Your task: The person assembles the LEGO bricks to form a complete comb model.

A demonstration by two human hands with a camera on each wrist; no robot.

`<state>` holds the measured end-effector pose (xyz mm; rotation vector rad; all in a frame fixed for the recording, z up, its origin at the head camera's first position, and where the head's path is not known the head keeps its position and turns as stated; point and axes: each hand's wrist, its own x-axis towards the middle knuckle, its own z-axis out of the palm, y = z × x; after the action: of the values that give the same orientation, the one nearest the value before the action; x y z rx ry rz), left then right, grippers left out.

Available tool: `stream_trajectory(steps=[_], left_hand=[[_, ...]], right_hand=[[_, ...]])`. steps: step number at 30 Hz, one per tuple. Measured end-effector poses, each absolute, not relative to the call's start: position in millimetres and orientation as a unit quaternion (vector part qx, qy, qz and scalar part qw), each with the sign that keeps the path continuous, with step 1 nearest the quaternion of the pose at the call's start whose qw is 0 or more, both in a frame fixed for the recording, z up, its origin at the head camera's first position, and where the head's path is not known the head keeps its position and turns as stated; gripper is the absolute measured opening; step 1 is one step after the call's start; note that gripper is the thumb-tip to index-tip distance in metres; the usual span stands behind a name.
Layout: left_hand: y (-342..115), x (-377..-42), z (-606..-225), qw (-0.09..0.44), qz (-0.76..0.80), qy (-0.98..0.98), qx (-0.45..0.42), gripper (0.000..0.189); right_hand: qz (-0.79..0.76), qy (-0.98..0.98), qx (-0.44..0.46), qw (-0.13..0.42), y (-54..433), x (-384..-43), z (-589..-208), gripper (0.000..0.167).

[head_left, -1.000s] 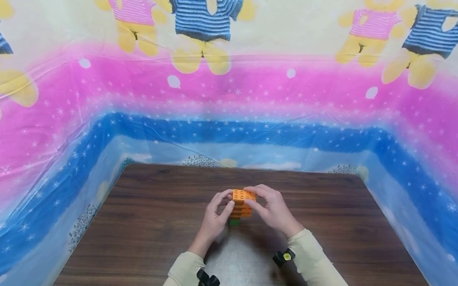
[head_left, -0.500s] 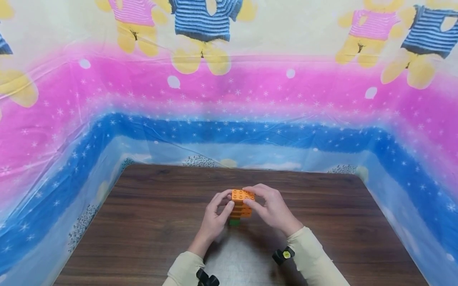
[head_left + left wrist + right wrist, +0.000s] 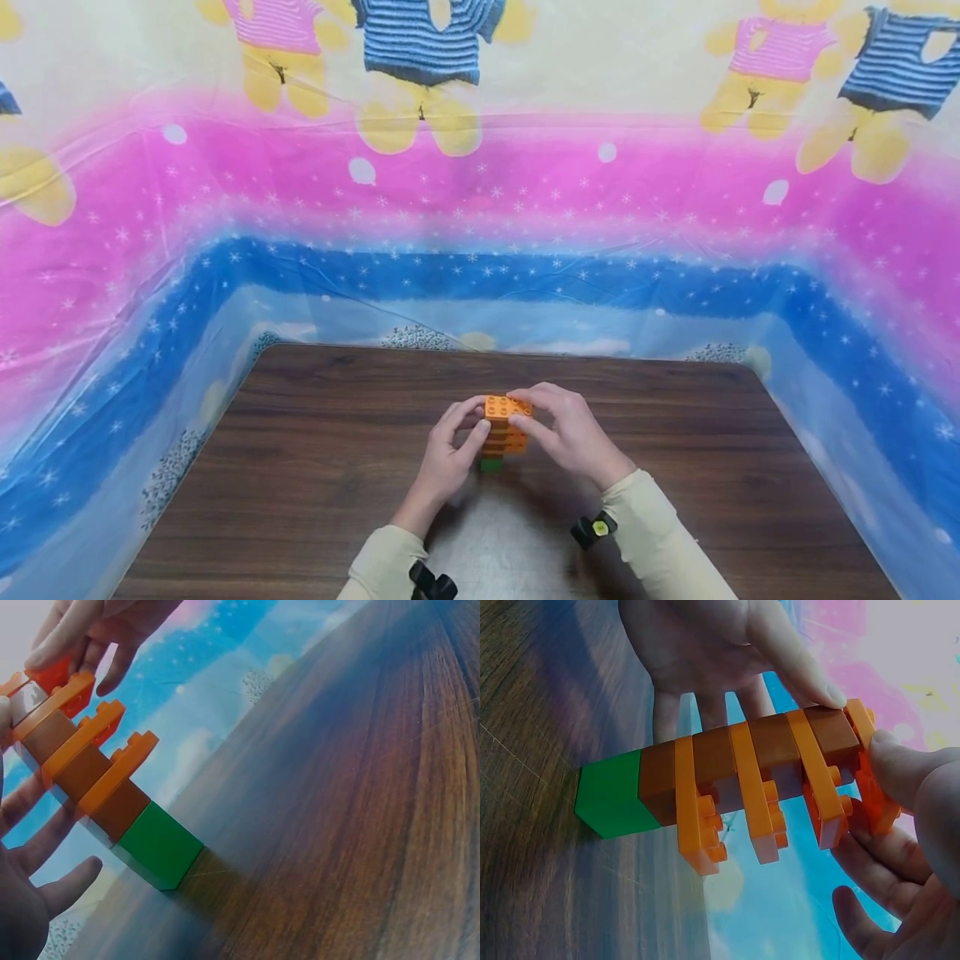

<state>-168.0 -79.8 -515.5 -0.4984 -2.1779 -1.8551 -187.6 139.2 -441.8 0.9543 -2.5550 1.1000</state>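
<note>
An upright tower of toy building bricks stands on the table, a green brick (image 3: 611, 795) at its foot. Above that, brown bricks (image 3: 712, 761) alternate with flat orange bricks (image 3: 757, 791), whose studded ends jut out to the right. The top orange brick (image 3: 498, 407) has its studs facing up. My left hand (image 3: 447, 458) holds the upper tower from the left, thumb on the uppermost brown brick (image 3: 830, 735) and lower fingers spread behind. On the other side, my right hand (image 3: 573, 435) pinches the overhanging end of the top orange brick between thumb and fingers.
The dark wood-grain table (image 3: 322, 467) reaches back to a printed cloth (image 3: 450, 275) hanging behind it and along both sides. Black wrist cameras sit at both cream sleeves (image 3: 656, 517).
The top orange brick and my right hand have shifted very slightly left. My left hand and the lower tower have stayed almost still.
</note>
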Motion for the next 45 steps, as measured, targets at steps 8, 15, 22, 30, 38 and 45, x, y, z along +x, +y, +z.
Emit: stream_trajectory(steps=[8,15,22,30,38,45], left_hand=[[-81,-169,-516,0.117,-0.635,-0.742,-0.182,0.039],[-79,-171,-514,0.148,-0.650,-0.716,-0.209,0.039],[-77,-170,-508,0.153,-0.651,-0.718,-0.191,0.033],[-75,-170,-513,0.152,-0.657,-0.716,-0.181,0.034],[-75,-170,-516,0.163,-0.650,-0.718,-0.190,0.033],[-74,-171,-512,0.183,-0.641,-0.714,-0.214,0.035]], right_hand=[[0.378,-0.865,0.315,0.101,139,-184,-442,0.036],[0.375,-0.865,0.317,0.106,138,-184,-444,0.036],[0.375,-0.864,0.317,0.109,138,-186,-446,0.034],[0.390,-0.853,0.325,0.123,135,-187,-450,0.030],[0.403,-0.854,0.310,0.108,136,-186,-451,0.032],[0.407,-0.859,0.288,0.113,134,-184,-452,0.033]])
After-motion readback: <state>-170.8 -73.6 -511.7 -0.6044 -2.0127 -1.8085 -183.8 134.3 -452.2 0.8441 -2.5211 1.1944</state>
